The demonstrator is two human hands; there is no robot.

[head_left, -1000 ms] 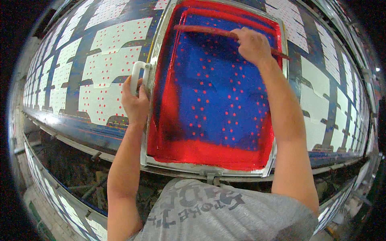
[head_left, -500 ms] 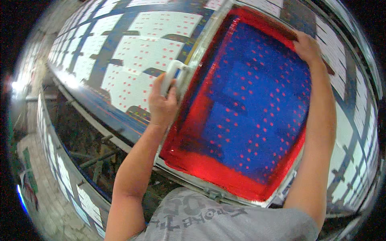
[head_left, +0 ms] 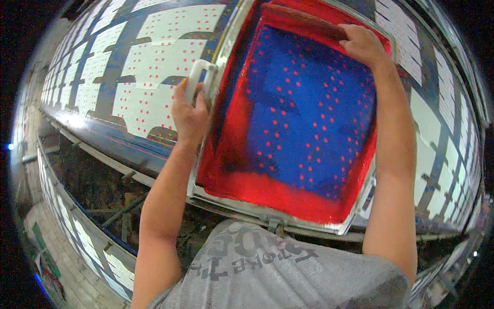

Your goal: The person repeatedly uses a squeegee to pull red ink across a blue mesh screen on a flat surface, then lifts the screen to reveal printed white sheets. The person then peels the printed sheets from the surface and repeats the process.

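Note:
A screen-printing frame (head_left: 223,56) with a pale metal rim lies in front of me, tilted to the right in the view. Its blue mesh (head_left: 303,118) carries rows of small pinkish-red dots, and wet red ink (head_left: 267,193) borders it, thickest on the near side. My left hand (head_left: 191,110) is closed around a white handle (head_left: 197,77) on the frame's left rim. At the far end inside the frame, my right hand (head_left: 366,45) grips the right part of a long ink-stained squeegee (head_left: 303,21); its lower edge is hard to make out.
White sheets printed with red dots (head_left: 154,56) lie in rows on the long dark table (head_left: 149,152) to the left. More pale sheets (head_left: 432,116) lie to the right. A metal rail (head_left: 141,178) runs along the table's near edge, and tiled floor (head_left: 62,229) shows lower left.
The squeegee's right end stuck out past my right hand near the right rim; now the bar lies further left, inside the frame's far end. My left hand still holds the handle.

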